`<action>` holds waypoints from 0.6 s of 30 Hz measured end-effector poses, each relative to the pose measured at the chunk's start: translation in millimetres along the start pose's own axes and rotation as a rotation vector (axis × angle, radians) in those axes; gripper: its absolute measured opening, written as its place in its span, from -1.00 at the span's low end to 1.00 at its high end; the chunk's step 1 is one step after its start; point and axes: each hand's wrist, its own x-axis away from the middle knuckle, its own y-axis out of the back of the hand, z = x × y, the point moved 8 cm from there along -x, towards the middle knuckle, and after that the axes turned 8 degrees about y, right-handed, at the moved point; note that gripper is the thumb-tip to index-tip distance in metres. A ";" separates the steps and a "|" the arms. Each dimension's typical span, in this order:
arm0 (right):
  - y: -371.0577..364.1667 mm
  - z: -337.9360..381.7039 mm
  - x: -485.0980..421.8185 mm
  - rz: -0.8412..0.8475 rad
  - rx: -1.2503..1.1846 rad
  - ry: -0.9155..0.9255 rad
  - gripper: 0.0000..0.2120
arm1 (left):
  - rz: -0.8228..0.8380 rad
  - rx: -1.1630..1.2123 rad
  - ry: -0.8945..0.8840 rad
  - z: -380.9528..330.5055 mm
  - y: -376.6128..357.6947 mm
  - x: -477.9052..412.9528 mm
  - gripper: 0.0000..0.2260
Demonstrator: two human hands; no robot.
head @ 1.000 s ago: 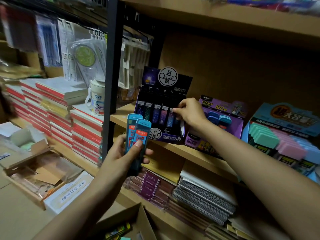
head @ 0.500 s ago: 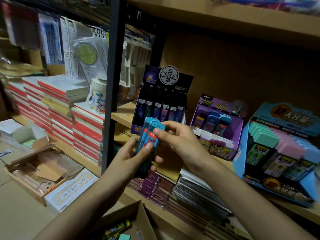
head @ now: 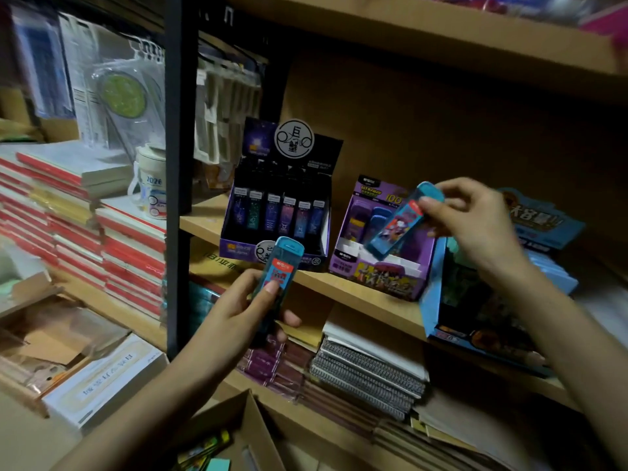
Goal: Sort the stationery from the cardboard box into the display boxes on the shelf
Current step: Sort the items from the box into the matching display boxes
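Observation:
My left hand (head: 243,309) grips a blue lead case (head: 280,270) upright, in front of the dark purple display box (head: 282,205) on the middle shelf. My right hand (head: 472,219) holds a second blue lead case (head: 397,226) by its top end, tilted, with its lower end over the light purple display box (head: 380,263). That box holds purple and blue cases of the same shape. The cardboard box (head: 244,426) sits open at the bottom of the view, with a few coloured items inside.
A blue display box (head: 441,300) of erasers stands to the right of the light purple one. Spiral notebooks (head: 370,372) lie on the shelf below. A black upright post (head: 176,164) splits the shelving. Red-edged book stacks (head: 129,246) and a mug (head: 153,185) sit left.
My right hand took one of the two blue cases from my left hand and carried it right and up to the light purple box. My left hand keeps the other case.

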 end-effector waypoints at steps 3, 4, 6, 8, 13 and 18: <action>24.8 -7.3 -21.6 -0.009 0.293 0.097 -0.87 | 0.010 -0.005 0.000 3.9 -3.9 -2.7 -0.81; 24.6 -10.9 -27.2 0.017 0.338 0.109 -0.86 | 0.015 -0.007 0.002 5.1 -5.0 -3.0 -0.80; 16.4 -18.9 -33.7 0.091 0.409 0.135 -0.86 | 0.022 -0.012 0.009 7.5 -7.4 -3.7 -0.80; 6.7 -25.4 -37.0 0.128 0.481 0.176 -0.87 | 0.030 -0.009 0.010 9.0 -10.1 -4.5 -0.79; -13.9 -32.1 -42.6 0.145 0.534 0.233 -0.86 | 0.028 -0.004 0.022 12.3 -10.1 -5.0 -0.79; -22.8 -32.6 -49.6 0.145 0.555 0.261 -0.85 | 0.014 -0.011 0.025 14.2 -6.3 -5.8 -0.83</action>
